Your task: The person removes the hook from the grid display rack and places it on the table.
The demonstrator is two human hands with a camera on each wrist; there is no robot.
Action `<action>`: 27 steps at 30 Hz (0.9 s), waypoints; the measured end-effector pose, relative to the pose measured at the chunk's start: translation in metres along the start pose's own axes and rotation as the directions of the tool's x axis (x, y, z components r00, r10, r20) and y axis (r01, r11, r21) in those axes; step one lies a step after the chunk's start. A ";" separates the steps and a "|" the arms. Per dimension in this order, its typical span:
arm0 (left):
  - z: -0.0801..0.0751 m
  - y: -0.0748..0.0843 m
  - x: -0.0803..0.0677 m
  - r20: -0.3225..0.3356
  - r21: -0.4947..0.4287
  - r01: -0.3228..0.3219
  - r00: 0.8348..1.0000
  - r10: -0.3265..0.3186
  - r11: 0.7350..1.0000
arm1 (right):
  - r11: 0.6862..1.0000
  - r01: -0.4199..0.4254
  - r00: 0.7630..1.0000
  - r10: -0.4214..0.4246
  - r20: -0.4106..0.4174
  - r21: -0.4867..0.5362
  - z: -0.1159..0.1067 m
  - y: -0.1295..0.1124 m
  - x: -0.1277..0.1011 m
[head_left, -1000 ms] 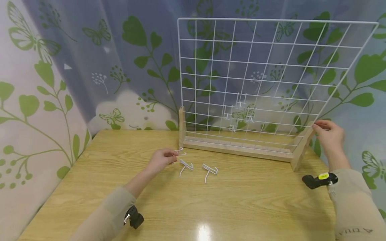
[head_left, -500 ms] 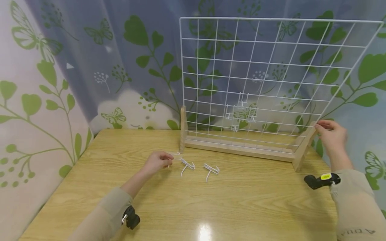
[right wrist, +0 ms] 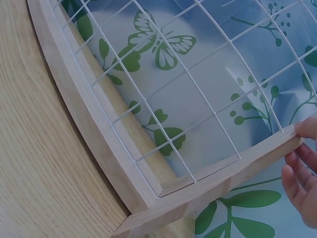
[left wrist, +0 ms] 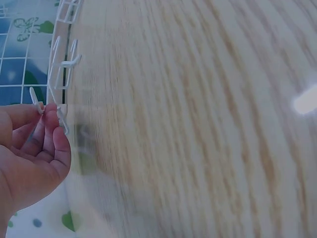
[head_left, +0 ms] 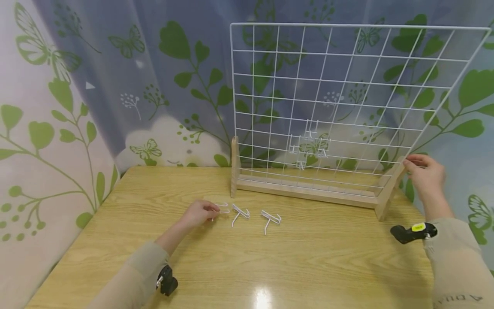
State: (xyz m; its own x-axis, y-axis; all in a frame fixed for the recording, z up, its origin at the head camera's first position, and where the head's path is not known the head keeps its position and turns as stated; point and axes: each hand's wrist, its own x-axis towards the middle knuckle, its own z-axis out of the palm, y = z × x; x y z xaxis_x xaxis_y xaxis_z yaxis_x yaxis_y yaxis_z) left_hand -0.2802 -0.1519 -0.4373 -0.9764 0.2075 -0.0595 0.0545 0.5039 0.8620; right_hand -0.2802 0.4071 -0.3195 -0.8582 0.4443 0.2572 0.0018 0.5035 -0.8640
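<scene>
My left hand (head_left: 198, 213) pinches a white wire hook (head_left: 224, 205) low over the table, its two bent prongs pointing right. The left wrist view shows that hook (left wrist: 62, 120) partly hidden by the fingers. Just right of it lies a second hook (head_left: 241, 213), and farther right a third hook (head_left: 271, 216). Beside the white wire grid (head_left: 339, 80), my right hand (head_left: 426, 176) holds the upper end of the stand's right wooden post (head_left: 387, 193). In the right wrist view, the thumb and fingers of the right hand (right wrist: 303, 171) grip that post's end (right wrist: 287, 144).
Several white hooks, one of them a lower hook (head_left: 300, 165), hang on the grid's lower middle. The wooden stand (head_left: 305, 191) is at the back right of the wood-grain table (head_left: 216, 262). A patterned curtain (head_left: 146, 56) hangs close behind.
My left hand has moved left and down with its hook, away from the stand's left post and down toward the tabletop. The right hand keeps its hold on the right post.
</scene>
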 end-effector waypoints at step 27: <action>0.011 -0.006 0.002 -0.024 0.077 -0.002 1.000 0.003 0.997 | 0.998 0.011 1.000 -0.012 -0.003 -0.069 0.000 -0.001 -0.002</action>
State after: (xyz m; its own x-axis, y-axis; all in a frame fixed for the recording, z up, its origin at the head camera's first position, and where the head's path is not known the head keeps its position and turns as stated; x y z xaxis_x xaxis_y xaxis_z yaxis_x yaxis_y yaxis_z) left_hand -0.2798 -0.1447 -0.4480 -0.9810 0.1888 -0.0443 0.0720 0.5665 0.8209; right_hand -0.2785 0.4059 -0.3195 -0.8564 0.4409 0.2686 0.0275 0.5585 -0.8290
